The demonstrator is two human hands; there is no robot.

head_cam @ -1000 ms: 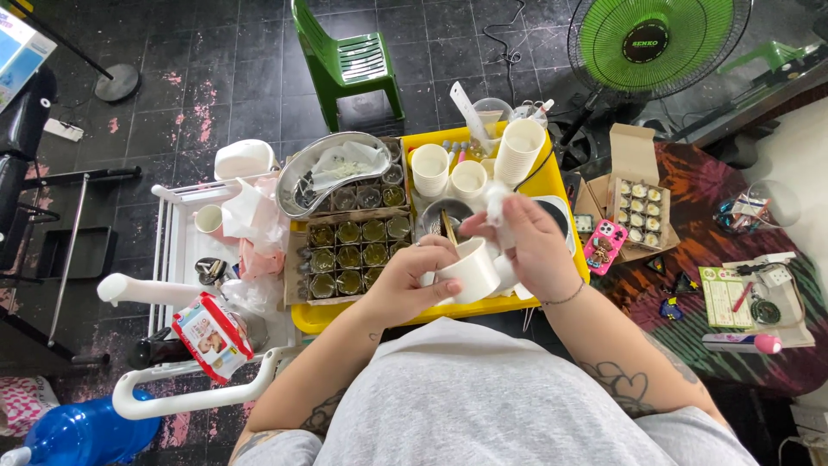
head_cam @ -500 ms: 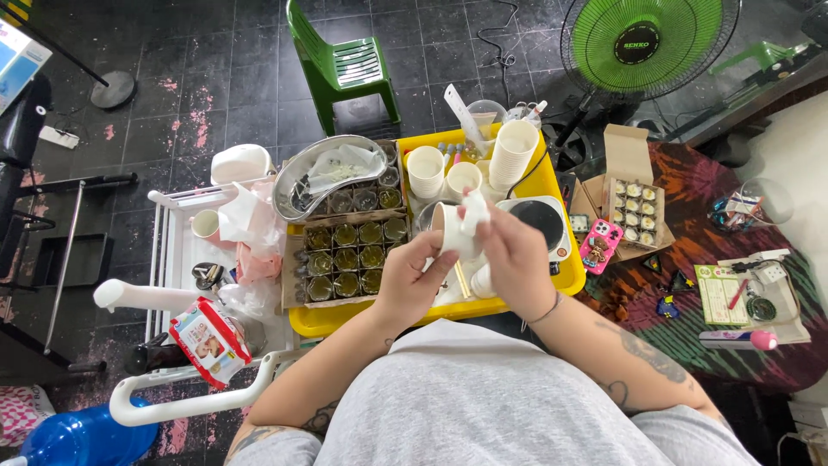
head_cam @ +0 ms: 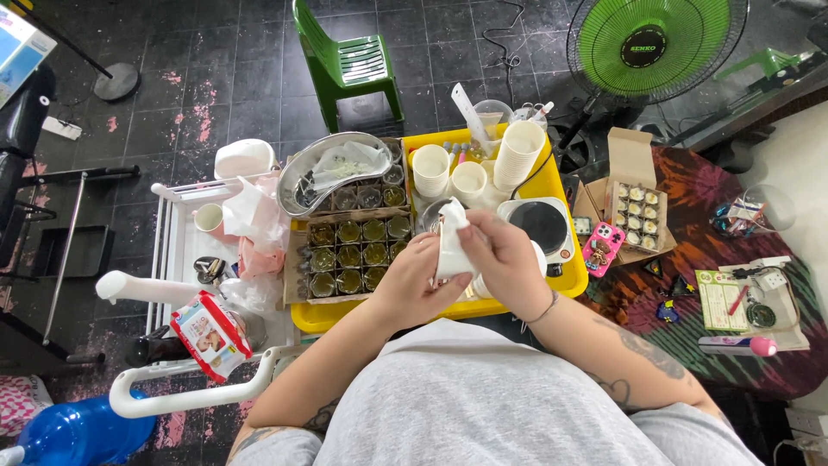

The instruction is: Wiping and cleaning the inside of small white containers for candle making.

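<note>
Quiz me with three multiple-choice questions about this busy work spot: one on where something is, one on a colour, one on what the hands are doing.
1. Where is the fan?
A. upper right
B. lower left
C. on the tray

2. What colour is the tray?
A. blue
B. yellow
C. black

3. What do the left hand and right hand hold?
A. nothing
B. a white paper cup, together
C. a spoon each

Answers:
1. A, it stands in the top right corner.
2. B, its rim is bright yellow.
3. B, both hands close around the one cup.
</note>
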